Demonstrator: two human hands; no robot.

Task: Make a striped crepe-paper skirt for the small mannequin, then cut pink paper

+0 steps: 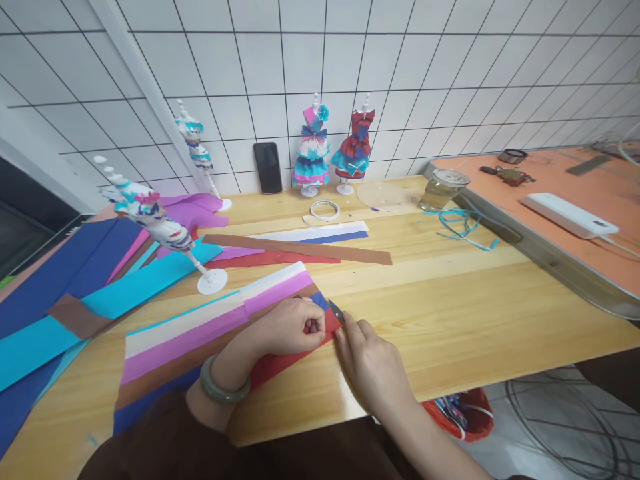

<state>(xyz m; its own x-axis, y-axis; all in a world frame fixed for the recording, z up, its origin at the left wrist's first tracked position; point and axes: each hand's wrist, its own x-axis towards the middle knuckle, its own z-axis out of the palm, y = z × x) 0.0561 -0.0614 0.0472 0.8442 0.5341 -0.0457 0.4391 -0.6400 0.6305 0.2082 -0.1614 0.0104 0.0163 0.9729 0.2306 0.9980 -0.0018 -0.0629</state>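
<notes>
Layered strips of crepe paper [185, 343] in cyan, white, purple, brown, blue and red lie slantwise on the wooden table before me. My left hand [293, 325], below a green bangle [225, 387], rests on their right part with its fingers curled in; whatever is in them is hidden. At the right end of the strips, my right hand [370, 357] grips a small pointed dark blade [336, 311], its tip by the blue and red layers. The handle is covered by my fingers, so I cannot tell whether it is a knife or scissors.
Miniature dress forms [313, 150] in paper outfits stand along the wall, with a phone [269, 168] between them. Loose strips [300, 248] and a tape roll [325, 211] lie behind the layers. Rightward are a lidded cup [443, 190], blue cord [463, 223] and an orange table [560, 180].
</notes>
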